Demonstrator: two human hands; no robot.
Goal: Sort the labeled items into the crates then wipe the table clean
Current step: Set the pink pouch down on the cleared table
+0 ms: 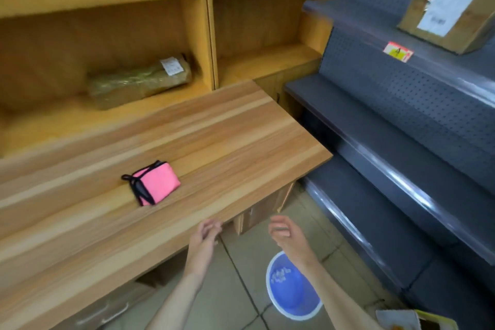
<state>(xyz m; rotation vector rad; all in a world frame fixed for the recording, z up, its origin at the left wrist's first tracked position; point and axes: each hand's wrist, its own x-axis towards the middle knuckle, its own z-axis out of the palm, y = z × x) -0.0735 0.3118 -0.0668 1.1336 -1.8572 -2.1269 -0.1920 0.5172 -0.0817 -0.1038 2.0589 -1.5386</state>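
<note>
Tiled floor fills the bottom of the frame, and on it stands a blue bucket with pale marks inside that we cannot read. Above it our right hand hangs in the air off the table's edge, fingers loosely curled and holding nothing. Our left hand is at the near edge of the table, fingers relaxed and also empty.

Further up, left of centre, a folded pink cloth with black trim lies on the wood, well apart from both hands. No crates or labeled items show on the table, so we judge the sorting done as far as we can see, and the wiping about to start. The next move calls for one hand to reach up and left, take the cloth and press it flat to the wood.

Behind it, a wrapped parcel sits on the wooden shelf, its white label too blurred to read. At the upper right, a box on the grey shelf carries a white sheet we cannot read, and below it a red and yellow tag is just as unclear
</note>
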